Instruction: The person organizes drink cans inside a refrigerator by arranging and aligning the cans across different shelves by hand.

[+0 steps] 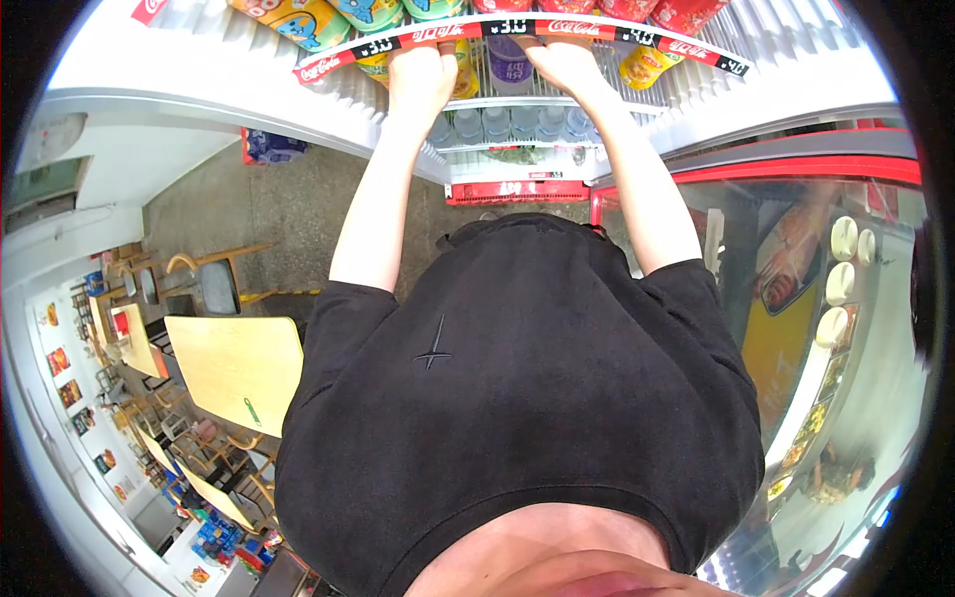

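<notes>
Both arms reach into a drinks fridge at the top of the head view. My left hand (422, 82) is at the red price strip (398, 42), beside yellow bottles (465, 78); its fingers are mostly hidden behind the strip. My right hand (567, 66) lies to the right of a purple bottle (510, 66), its fingertips hidden under the same strip. What either hand holds, if anything, cannot be made out. Green-and-orange packs (298, 22) and red packs (673, 14) stand on the shelf above the strip. Another yellow bottle (652, 66) stands farther right.
Clear bottles (524, 124) line a lower shelf, with a red crate (517, 191) beneath. The open glass fridge door (716, 219) is at the right. Tables (236, 363) and chairs (218, 287) stand at the left. A blue pack (274, 147) lies on the floor.
</notes>
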A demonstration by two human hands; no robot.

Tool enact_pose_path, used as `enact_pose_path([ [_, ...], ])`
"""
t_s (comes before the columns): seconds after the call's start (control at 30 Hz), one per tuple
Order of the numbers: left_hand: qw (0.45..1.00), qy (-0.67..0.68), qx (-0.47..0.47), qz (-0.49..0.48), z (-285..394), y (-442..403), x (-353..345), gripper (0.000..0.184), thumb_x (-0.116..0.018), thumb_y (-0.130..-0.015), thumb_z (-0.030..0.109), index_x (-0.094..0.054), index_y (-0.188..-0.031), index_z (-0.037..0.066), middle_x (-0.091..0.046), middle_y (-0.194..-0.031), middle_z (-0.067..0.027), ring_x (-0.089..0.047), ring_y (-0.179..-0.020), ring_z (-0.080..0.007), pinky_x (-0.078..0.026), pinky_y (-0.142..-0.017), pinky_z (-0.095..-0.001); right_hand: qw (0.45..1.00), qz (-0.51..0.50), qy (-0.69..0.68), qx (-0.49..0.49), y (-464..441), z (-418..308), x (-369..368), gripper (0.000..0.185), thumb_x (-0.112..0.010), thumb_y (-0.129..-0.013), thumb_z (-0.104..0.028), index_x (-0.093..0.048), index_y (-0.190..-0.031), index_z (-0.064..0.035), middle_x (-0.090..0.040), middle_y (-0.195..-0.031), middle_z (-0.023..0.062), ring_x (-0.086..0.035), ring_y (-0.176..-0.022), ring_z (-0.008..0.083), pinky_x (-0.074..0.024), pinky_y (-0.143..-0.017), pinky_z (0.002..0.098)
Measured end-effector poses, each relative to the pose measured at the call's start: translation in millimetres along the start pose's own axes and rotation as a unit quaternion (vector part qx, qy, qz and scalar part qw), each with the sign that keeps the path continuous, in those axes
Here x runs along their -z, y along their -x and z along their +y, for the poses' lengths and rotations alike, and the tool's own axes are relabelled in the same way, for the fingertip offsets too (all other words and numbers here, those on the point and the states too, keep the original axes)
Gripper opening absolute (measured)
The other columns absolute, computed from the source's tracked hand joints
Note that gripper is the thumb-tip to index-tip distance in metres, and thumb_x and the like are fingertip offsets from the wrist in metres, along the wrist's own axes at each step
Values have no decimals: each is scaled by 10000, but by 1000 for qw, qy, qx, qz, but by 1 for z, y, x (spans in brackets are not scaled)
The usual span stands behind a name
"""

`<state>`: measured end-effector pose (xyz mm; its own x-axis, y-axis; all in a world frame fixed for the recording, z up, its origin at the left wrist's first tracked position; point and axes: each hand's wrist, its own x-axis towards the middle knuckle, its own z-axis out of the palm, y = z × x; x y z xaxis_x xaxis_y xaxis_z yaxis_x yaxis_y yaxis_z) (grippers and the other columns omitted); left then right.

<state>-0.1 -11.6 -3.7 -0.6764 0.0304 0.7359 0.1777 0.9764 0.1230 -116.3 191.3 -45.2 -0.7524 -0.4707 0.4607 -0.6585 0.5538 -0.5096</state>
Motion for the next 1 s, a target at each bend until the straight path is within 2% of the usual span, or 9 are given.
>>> enact_pose_path([
  [0.1, 999, -36, -17, -28, -2, 2, 2, 165, -614, -885, 137, -677, -781, 25, -646, -652, -128, -668, -592, -288, -538, -582, -408, 992, 22, 112, 46, -1, 29, -32, 662, -611, -912, -601, -614, -1368, -121, -621, -1364, 183, -588, -1249, 351, -460, -1041, 487],
  [0.2, 992, -95, -58, -65, -7, 4, 1, 130, -617, -866, 137, -688, -826, 35, -651, -672, -105, -674, -603, -262, -540, -582, -396, 992, 6, 123, 39, -3, 33, -36, 663, -657, -895, -577, -618, -1356, -102, -626, -1357, 172, -595, -1228, 353, -461, -1029, 481],
  [0.3, 986, -123, -88, -69, -10, 5, 0, 117, -626, -836, 143, -694, -865, 52, -645, -678, -76, -676, -616, -237, -537, -579, -387, 1000, 8, 0, 2, -1, -4, 0, 467, -602, -955, -512, -702, -1164, -107, -724, -1023, 169, -695, -941, 375, -536, -807, 460],
  [0.5, 980, -166, -91, -57, -5, 3, 0, 111, -638, -799, 152, -687, -853, 68, -626, -661, -58, -668, -624, -218, -520, -581, -376, 1000, 6, -16, -6, 3, -8, 3, 474, -594, -958, -510, -699, -1129, -80, -721, -987, 183, -695, -909, 378, -542, -787, 458],
  [0.6, 968, -196, -127, -93, -6, 4, 3, 114, -639, -786, 157, -680, -844, 68, -628, -665, -61, -665, -627, -219, -516, -591, -383, 999, 26, -35, -2, 3, -20, 10, 476, -596, -955, -510, -699, -1090, -66, -719, -945, 187, -697, -875, 376, -545, -771, 458],
  [0.77, 974, -178, -124, -59, -7, 4, -2, 110, -640, -770, 162, -682, -808, 67, -632, -667, -70, -666, -637, -227, -516, -598, -388, 997, 60, -55, 8, 2, -37, 20, 487, -598, -951, -511, -700, -1026, -41, -717, -875, 194, -700, -819, 373, -552, -745, 458],
  [0.9, 972, -187, -133, -43, -5, 3, -2, 98, -639, -764, 154, -685, -765, 68, -631, -659, -76, -668, -644, -229, -520, -593, -385, 997, -44, -6, -60, 4, -31, 15, 515, -584, -958, -511, -698, -975, -9, -706, -830, 215, -695, -807, 383, -549, -745, 459],
  [1.0, 982, -152, -94, -65, -3, 4, -2, 98, -640, -762, 145, -688, -768, 60, -632, -654, -78, -670, -645, -229, -523, -585, -386, 996, -75, -10, -49, 8, -32, 25, 545, -590, -952, -522, -698, -927, 11, -699, -803, 218, -694, -791, 387, -545, -750, 452],
])
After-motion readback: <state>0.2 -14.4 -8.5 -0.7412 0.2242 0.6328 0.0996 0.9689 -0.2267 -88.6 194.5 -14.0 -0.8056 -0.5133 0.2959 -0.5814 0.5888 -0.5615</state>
